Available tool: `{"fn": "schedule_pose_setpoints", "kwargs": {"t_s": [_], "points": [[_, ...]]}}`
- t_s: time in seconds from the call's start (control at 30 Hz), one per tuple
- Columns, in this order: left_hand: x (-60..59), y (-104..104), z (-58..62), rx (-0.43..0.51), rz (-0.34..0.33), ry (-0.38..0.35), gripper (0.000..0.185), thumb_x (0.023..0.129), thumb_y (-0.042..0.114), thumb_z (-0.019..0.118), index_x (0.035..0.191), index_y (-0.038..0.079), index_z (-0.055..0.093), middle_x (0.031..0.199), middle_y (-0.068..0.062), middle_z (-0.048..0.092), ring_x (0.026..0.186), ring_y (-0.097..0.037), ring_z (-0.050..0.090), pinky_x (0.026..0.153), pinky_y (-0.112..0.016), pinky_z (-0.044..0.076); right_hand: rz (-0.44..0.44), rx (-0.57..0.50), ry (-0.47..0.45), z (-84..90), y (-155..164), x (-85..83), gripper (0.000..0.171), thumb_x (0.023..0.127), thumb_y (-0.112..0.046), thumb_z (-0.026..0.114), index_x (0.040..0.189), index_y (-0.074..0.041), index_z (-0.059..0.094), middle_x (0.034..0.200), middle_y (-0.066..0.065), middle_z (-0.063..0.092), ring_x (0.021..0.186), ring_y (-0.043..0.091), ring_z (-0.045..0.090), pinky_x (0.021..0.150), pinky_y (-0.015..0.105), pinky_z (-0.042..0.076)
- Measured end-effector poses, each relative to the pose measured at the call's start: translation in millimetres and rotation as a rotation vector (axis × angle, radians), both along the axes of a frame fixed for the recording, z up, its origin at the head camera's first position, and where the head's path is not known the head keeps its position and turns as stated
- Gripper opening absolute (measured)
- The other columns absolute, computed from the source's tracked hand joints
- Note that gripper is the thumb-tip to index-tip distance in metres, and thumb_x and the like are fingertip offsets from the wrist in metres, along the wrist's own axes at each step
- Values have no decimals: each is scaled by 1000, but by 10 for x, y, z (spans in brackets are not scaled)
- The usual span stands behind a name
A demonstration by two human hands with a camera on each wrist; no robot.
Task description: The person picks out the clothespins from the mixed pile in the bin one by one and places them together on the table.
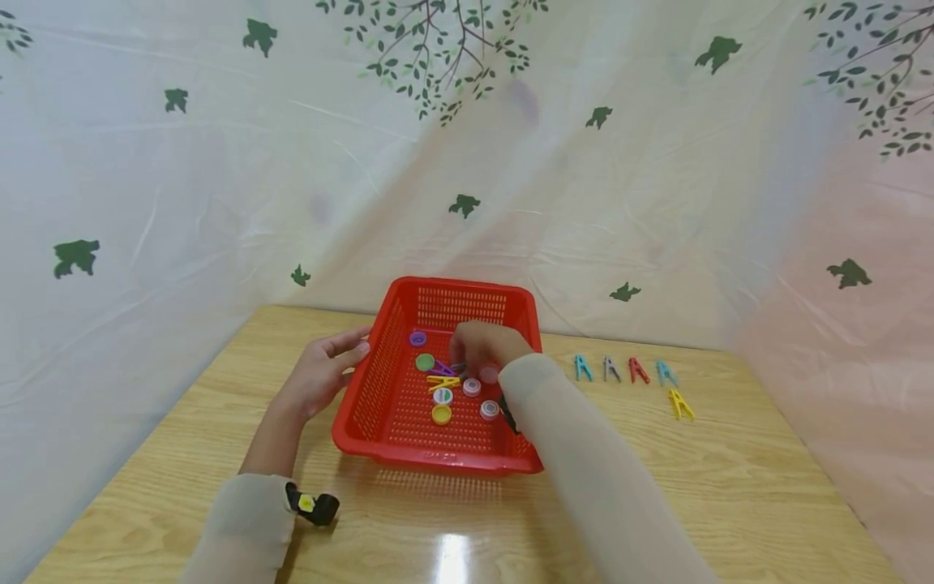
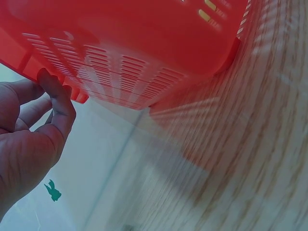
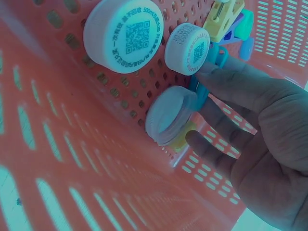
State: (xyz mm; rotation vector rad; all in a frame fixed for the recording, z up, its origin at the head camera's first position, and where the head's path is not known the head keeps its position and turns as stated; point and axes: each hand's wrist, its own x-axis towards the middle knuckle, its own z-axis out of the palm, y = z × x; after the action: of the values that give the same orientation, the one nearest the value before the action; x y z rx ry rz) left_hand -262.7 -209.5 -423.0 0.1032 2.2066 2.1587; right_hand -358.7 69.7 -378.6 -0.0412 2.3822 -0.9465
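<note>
A red plastic basket (image 1: 467,461) stands on the wooden table. Inside it, my right hand (image 1: 485,345) reaches down; in the right wrist view its fingers pinch a blue clothespin (image 3: 200,92) near the basket floor. Round those fingers lie white bottle caps (image 3: 124,36), a clear cap (image 3: 168,115) and a yellow clothespin (image 3: 224,19). A purple clothespin (image 1: 443,369), a green cap (image 1: 425,362), a yellow cap (image 1: 441,414) and a purple cap (image 1: 417,338) are also in there. My left hand (image 1: 324,373) touches the basket's left rim from outside, fingers loosely bent.
To the right of the basket, several clothespins lie on the table: blue ones (image 1: 583,367), a grey one (image 1: 611,369), a red one (image 1: 638,371) and a yellow one (image 1: 681,404). A pale patterned cloth (image 1: 409,219) hangs behind the table (image 1: 730,487).
</note>
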Motion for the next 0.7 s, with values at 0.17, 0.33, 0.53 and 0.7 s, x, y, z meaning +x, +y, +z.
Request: {"fn": "schedule_pose_setpoints", "kwargs": {"t_s": [0.17, 0.33, 0.53, 0.7], "points": [[-3, 10, 4, -1, 2, -3, 50, 103, 26, 63, 150, 13, 53, 147, -14, 55, 120, -27, 63, 93, -37, 58, 201, 96, 108, -21, -6, -61, 33, 80, -13, 87, 108, -21, 72, 114, 2, 64, 106, 30, 61, 78, 48, 61], [0, 13, 11, -6, -3, -8, 51, 103, 26, 63, 151, 13, 52, 149, -14, 54, 122, -28, 62, 94, -37, 58, 423, 163, 241, -28, -22, -150, 29, 87, -16, 84, 113, -20, 72, 108, -1, 67, 105, 24, 63, 88, 44, 60], [-4, 17, 13, -1, -6, -11, 51, 103, 25, 63, 152, 13, 51, 149, -14, 54, 122, -28, 62, 94, -38, 58, 506, 152, 368, 25, -36, -184, 37, 91, -17, 79, 127, -15, 69, 111, -1, 67, 103, 22, 63, 93, 39, 58], [5, 6, 9, -9, 4, -15, 53, 103, 27, 64, 152, 14, 51, 149, -13, 54, 124, -29, 61, 94, -38, 57, 504, 115, 412, 72, -50, -180, 48, 91, -18, 80, 136, -16, 65, 113, -2, 66, 101, 20, 65, 91, 38, 59]]}}
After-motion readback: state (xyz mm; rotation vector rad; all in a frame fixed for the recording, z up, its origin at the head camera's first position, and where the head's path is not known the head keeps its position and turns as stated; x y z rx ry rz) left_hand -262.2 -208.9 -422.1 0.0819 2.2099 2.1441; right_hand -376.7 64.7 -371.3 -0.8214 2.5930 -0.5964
